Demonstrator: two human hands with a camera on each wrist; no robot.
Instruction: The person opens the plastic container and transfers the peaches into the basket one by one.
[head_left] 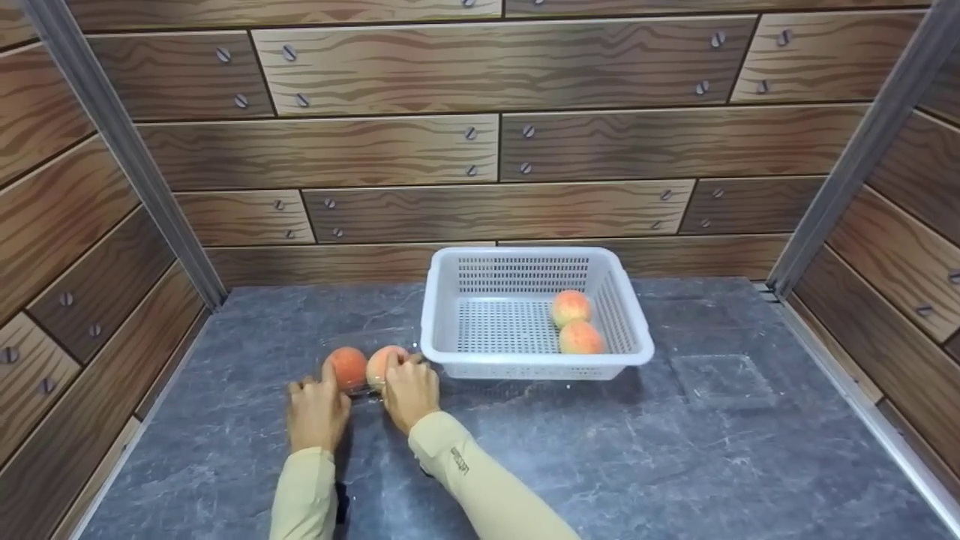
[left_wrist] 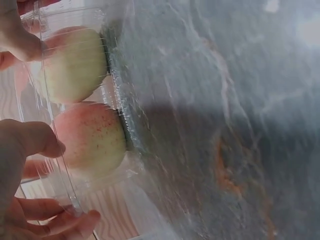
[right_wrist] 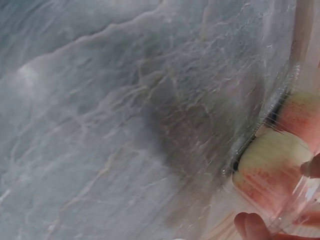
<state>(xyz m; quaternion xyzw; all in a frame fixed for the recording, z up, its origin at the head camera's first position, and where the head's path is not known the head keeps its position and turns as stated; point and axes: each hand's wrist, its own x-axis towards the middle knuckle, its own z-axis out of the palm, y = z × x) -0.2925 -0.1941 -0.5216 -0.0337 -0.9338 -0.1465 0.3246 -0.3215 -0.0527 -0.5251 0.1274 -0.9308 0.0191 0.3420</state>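
Note:
Two peaches (head_left: 346, 368) lie side by side in a clear plastic box (left_wrist: 75, 195) on the tabletop, left of the white basket. At the box's left end, my left hand (head_left: 315, 412) grips its rim, thumb on the near side and fingers curled round the edge in the left wrist view. My right hand (head_left: 411, 390) holds the other end, close to the right peach (head_left: 386, 358). Through the box wall the right wrist view shows a yellow-red peach (right_wrist: 272, 170) beside my fingertips. Whether the box has a lid on is hard to tell.
A white perforated basket (head_left: 536, 369) stands right of the hands, with two peaches (head_left: 580, 338) in its right side. Wood-patterned walls (head_left: 390, 150) enclose the dark marbled table (head_left: 675, 465) at the back and both sides. Metal posts (head_left: 127, 150) mark the corners.

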